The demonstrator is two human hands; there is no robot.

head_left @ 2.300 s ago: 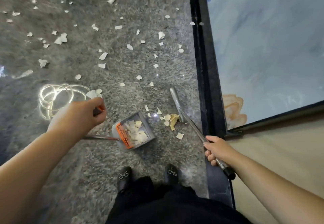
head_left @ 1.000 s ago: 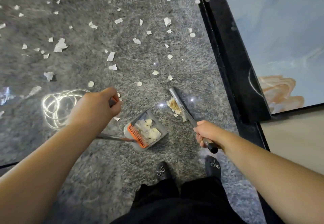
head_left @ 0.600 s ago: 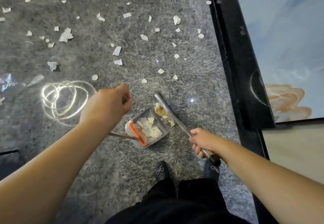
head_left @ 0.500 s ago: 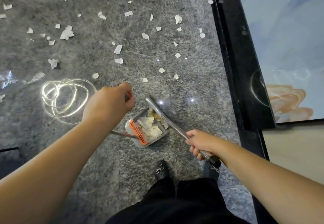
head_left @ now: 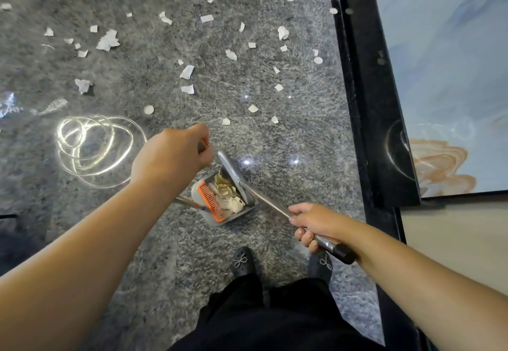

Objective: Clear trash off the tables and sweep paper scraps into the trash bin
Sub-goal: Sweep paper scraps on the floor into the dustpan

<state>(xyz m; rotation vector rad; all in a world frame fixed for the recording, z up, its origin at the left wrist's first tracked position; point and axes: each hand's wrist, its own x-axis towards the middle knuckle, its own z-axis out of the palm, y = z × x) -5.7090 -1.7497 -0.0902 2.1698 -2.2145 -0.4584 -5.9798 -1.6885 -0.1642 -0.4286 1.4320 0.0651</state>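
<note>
The speckled grey floor (head_left: 275, 136), polished and glinting, is littered with torn paper scraps (head_left: 187, 71). The dustpan (head_left: 225, 199) is tilted mouth-up by the left hand (head_left: 171, 158), wrapped around its handle, so scraps stay in. The broom (head_left: 233, 170) is gripped by the right hand (head_left: 316, 222), bristles pressed inside.

No text, label, brand, number or sign can be read anywhere in this view. The dustpan (head_left: 224, 202), the broom handle (head_left: 324, 240) and the paper scraps (head_left: 187, 71) on the floor carry no legible writing.
</note>
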